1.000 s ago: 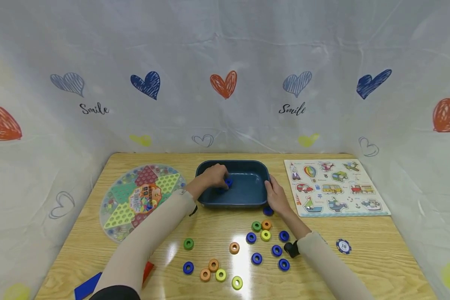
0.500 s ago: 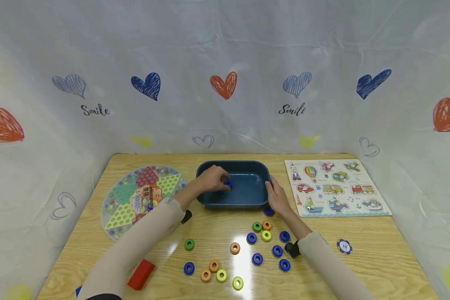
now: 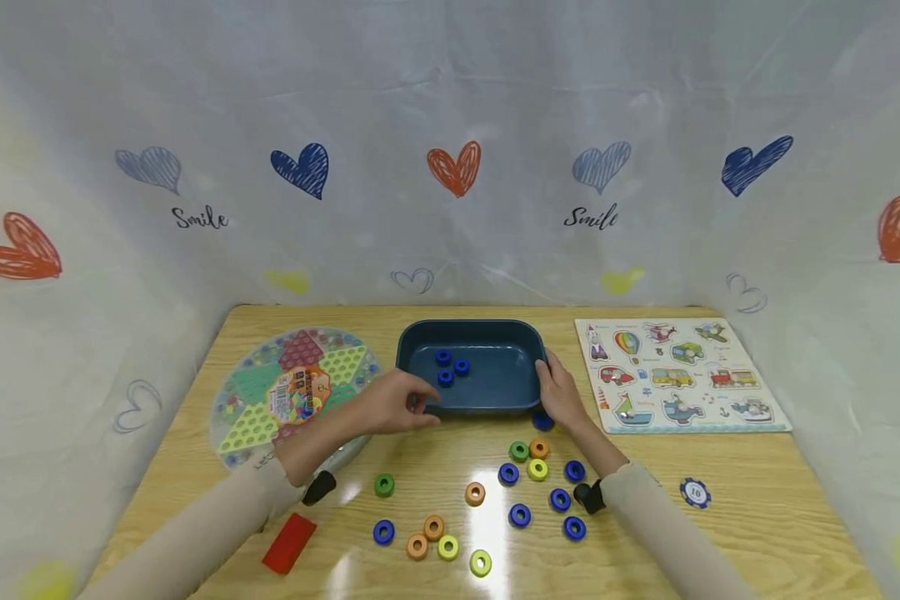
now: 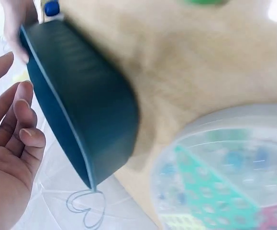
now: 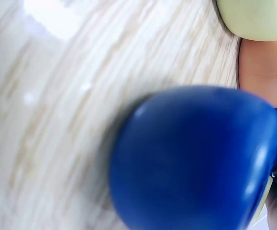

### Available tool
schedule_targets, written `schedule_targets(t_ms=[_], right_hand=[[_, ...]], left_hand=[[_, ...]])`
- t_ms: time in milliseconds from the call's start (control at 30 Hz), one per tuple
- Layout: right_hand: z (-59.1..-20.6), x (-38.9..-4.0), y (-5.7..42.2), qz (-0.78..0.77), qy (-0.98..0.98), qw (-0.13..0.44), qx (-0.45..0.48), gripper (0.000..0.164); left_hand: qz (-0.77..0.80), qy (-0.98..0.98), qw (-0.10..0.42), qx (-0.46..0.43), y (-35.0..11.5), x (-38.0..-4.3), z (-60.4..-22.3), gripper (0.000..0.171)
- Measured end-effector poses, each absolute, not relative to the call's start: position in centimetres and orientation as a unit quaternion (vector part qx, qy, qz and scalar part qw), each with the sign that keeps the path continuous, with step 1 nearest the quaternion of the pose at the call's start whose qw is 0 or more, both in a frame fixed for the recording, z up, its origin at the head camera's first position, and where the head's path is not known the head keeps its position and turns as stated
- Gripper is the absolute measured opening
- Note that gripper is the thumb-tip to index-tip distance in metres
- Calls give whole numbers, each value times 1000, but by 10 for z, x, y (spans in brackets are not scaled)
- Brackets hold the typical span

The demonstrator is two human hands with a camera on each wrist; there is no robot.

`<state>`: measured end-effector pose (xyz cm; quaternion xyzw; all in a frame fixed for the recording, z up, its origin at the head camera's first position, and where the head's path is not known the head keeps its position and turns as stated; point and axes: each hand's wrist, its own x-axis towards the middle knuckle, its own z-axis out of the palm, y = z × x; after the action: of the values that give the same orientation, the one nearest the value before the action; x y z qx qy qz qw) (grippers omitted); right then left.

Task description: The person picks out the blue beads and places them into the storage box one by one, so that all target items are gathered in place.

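Observation:
A dark blue-green tray (image 3: 495,410) stands at the back middle of the table. Three blue rings (image 3: 461,367) lie inside it, toward its left end. My left hand (image 3: 399,402) is just off the tray's front left corner, its fingers loosely curved and holding nothing; the left wrist view shows this hand (image 4: 9,153) beside the tray's rim (image 4: 57,91). On the tray's right end, my right hand (image 3: 561,392) grips the rim with thumb and fingers. A blue ring (image 3: 543,421) lies close under that hand. In the right wrist view, a blue ring (image 5: 191,158) fills much of the picture.
Loose blue, green, orange and yellow rings (image 3: 537,470) lie scattered in front of the tray. To the left are a round Chinese checkers board (image 3: 251,387) and a red block (image 3: 289,543). A picture puzzle board (image 3: 675,375) and a poker chip (image 3: 695,492) lie right.
My left hand has let go of a blue ring inside the tray and moved out over the front left edge. The right hand stays on the tray's right end.

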<state>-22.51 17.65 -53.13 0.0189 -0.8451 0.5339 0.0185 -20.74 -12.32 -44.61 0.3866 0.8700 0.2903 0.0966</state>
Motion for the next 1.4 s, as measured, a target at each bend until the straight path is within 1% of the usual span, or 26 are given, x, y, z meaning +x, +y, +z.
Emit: schedule_targets(t_ms=[233, 433, 567, 700, 833, 1000, 1133, 1267, 1400], right_hand=[[-531, -227, 176, 535, -844, 18, 25, 43], [-530, -226, 173, 536, -844, 18, 19, 45], [-530, -226, 173, 540, -842, 14, 14, 46], [-530, -226, 173, 545, -838, 15, 11, 46], [-530, -225, 175, 541, -841, 16, 13, 45], [-530, -227, 178, 531, -847, 22, 16, 45], [-531, -227, 179, 531, -847, 19, 20, 45], [-531, -226, 178, 535, -845, 10, 14, 45], [-532, -226, 176, 536, -844, 12, 12, 45]], left_hand=[[306, 856, 158, 387, -151, -166, -460, 26], [343, 841, 220, 356, -168, -131, -478, 29], [355, 830, 241, 356, -176, -115, -490, 32], [356, 829, 256, 347, -182, -105, -496, 37], [359, 826, 257, 351, -184, -99, -500, 34], [350, 828, 231, 373, -181, -95, -503, 26], [350, 827, 220, 381, -180, -94, -502, 25], [361, 821, 213, 387, -175, -99, -495, 26], [367, 822, 193, 389, -165, -114, -482, 25]])
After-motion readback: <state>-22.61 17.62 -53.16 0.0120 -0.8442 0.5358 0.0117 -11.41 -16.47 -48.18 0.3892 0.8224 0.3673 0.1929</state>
